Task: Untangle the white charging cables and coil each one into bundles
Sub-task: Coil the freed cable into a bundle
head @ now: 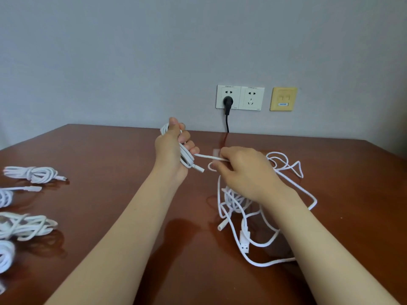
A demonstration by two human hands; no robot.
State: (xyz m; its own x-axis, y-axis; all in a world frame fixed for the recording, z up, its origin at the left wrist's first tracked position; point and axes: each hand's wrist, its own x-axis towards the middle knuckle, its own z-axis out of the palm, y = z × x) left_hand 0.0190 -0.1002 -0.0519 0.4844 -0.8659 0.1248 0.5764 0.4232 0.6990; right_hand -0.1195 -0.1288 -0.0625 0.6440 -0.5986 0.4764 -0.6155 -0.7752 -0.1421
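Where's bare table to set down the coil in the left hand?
The coil fits on bare wood between the finished bundles and the left forearm; also right of the tangled cables, toward the table edge. Crowded: left edge with bundles, tangle under the right hand.

single head cam, wide-angle, looks fwd & down across table (110, 161), faces wall (132, 51), close range

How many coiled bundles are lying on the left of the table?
4, in a column along the left edge: farthest bundle, second bundle, third bundle, nearest bundle. The frame edge may hide more.
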